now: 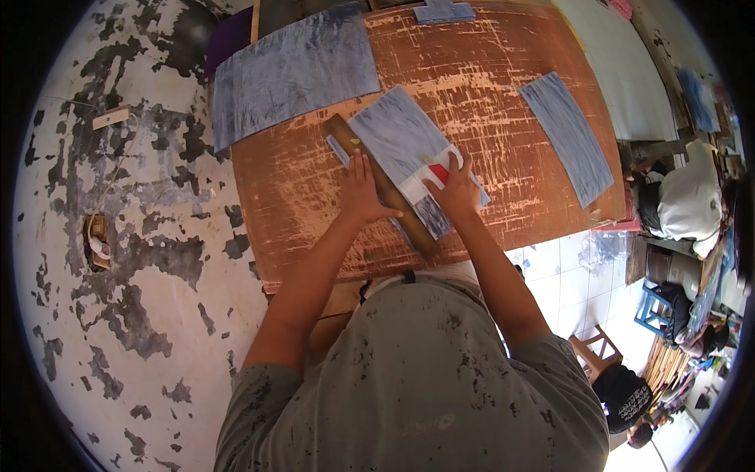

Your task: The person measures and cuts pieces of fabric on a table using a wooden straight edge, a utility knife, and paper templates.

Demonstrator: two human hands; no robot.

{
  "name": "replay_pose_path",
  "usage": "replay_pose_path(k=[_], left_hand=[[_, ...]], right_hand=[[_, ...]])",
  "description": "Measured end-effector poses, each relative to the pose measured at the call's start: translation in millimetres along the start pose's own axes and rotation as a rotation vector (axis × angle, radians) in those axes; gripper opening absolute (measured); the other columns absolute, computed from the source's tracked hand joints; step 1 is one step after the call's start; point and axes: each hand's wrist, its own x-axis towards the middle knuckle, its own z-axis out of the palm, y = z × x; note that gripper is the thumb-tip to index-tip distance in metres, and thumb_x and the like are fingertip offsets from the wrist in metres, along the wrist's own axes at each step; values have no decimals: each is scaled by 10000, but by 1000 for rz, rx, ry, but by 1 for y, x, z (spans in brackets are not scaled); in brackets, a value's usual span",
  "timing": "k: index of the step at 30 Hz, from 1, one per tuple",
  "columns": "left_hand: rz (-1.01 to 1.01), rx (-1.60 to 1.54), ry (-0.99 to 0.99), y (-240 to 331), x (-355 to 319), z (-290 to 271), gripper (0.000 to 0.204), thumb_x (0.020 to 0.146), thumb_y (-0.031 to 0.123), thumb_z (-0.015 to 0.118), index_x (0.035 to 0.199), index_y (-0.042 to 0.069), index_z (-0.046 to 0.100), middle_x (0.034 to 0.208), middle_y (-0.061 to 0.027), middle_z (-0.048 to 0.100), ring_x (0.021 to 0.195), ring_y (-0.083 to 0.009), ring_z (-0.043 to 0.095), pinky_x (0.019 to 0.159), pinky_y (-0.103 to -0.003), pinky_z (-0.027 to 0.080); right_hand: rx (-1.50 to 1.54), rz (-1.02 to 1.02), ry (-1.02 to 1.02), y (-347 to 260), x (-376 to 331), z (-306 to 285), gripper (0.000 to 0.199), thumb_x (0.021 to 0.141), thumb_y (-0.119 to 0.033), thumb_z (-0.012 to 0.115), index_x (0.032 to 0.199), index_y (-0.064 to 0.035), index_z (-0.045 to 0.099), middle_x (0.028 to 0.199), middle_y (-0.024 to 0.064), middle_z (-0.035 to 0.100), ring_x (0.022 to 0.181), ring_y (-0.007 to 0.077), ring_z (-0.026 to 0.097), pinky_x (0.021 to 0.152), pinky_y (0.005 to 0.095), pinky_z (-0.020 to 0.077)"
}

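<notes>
The left hand (362, 195) lies flat, fingers stretched out and thumb spread wide, pressing on a brown wooden strip (387, 186). The right hand (458, 189) arches over a white card with a red patch (415, 182), thumb apart from the fingers; whether they grip it or only press, I can't tell.

Both lie on a streaked blue-grey sheet (393, 130), set aslant between the middle of the table (291, 189) and its near edge. A sliver of blue-grey shows beyond the strip too.

The sheet looks light and limp, likely cloth, apt to crease or slide, so I'd lift it by two corners. The strip seems stiff and is best held down along its length; the card looks thin and smooth, easiest taken by its edges.

Farther out, a larger sheet (299, 75) covers the table's far left corner, a narrow piece (568, 138) lies along the right edge, and small pieces (444, 12) sit at the far edge.
</notes>
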Motion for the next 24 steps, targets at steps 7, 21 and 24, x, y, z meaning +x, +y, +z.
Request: replay_pose_path(k=[7, 21, 24], left_hand=[[5, -68, 21, -2, -1, 3, 1739, 508, 877, 858, 1687, -87, 18, 1783, -284, -36, 1664, -423, 43, 1281, -679, 169], [13, -13, -21, 2, 2, -8, 1702, 533, 882, 854, 1712, -12, 12, 1769, -309, 4, 1642, -484, 75, 1277, -661, 201], [29, -26, -5, 1, 0, -9, 1694, 543, 885, 848, 1712, -13, 14, 1765, -318, 2, 1640, -491, 72, 1277, -659, 200]], right_hand=[[-20, -17, -24, -68, 67, 14, 949, 898, -540, 801, 1570, -39, 355, 1645, 253, 286, 1022, 432, 753, 821, 510, 628], [-58, -63, 20, -123, 141, 32, 949, 877, -550, 818, 1541, -29, 384, 1602, 269, 339, 1040, 409, 753, 806, 479, 638], [-73, -82, 48, -123, 143, 35, 943, 874, -535, 823, 1533, -27, 380, 1610, 261, 325, 1007, 397, 762, 776, 476, 642]])
